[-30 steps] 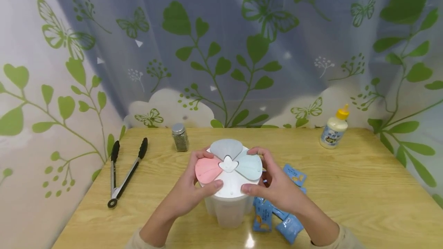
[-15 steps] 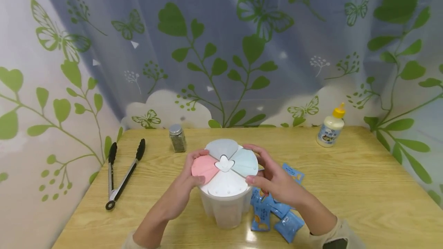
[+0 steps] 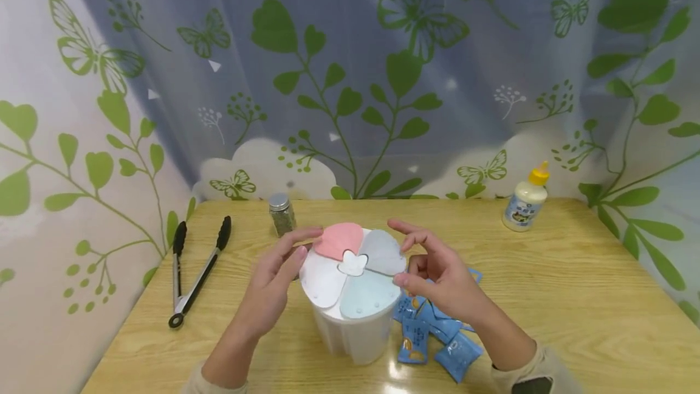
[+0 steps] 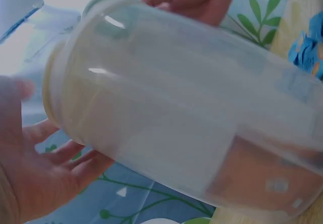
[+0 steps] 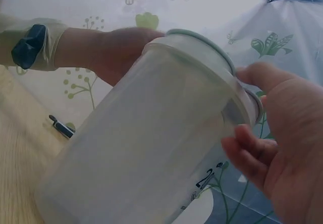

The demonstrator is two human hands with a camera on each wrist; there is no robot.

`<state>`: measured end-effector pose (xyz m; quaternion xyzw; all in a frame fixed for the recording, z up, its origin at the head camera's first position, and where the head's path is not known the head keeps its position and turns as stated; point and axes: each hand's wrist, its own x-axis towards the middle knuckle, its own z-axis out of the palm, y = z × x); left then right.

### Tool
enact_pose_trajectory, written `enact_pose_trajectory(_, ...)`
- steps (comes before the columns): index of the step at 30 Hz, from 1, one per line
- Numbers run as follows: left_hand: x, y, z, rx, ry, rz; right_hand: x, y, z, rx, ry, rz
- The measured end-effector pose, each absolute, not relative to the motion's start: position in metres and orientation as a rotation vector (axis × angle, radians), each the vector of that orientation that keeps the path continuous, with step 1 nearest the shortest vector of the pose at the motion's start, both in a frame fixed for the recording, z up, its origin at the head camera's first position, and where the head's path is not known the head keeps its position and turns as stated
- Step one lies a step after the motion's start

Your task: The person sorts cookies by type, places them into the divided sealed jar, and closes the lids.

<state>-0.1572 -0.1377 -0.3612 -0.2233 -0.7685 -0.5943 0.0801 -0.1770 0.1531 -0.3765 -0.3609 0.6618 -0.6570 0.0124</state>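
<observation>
A translucent canister stands upright on the table. Its round lid has pink, grey, pale green and white petal flaps around a small white centre piece. At the left rim, my left hand has its fingers spread loosely, the thumb apart from the lid in the left wrist view. On the other side, my right hand has its thumb at the lid's edge, index finger extended and the other fingers bent without gripping. Through the canister wall, an orange-brown shape shows near the bottom.
Several blue snack packets lie right of the canister. Open tongs rest at the left. A spice jar stands behind the left hand, and a yellow-capped bottle at the back right. A patterned curtain hangs behind.
The lid has turned about a quarter turn clockwise: pink went from left to back, white from front to left. Both hands have loosened from the rim; whether the canister body turned too, I cannot tell.
</observation>
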Motion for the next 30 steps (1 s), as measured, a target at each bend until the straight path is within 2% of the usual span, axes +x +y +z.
enact_pose_trajectory(3,-0.155,-0.132,-0.362,-0.861,-2.302,-1.717,-0.176,0.154,-0.374,-1.099,2.036,-1.972)
enact_pose_trajectory(6,-0.154,-0.126,-0.364,-0.933,-2.309,-1.73,-0.174,0.155,-0.37,-1.092,2.035,-1.913)
enact_pose_trajectory(16,-0.15,-0.121,-0.364,-0.953,-2.358,-1.656,-0.171,0.153,-0.369,-1.102,2.145,-1.798)
enact_pose_trajectory(24,-0.15,-0.119,-0.373,-0.856,-2.321,-1.559,-0.174,0.148,-0.378,-1.129,2.058,-1.928)
enact_pose_trajectory(30,-0.152,-0.115,-0.376,-0.832,-2.211,-1.487,-0.171,0.145,-0.376,-0.95,2.109,-2.001)
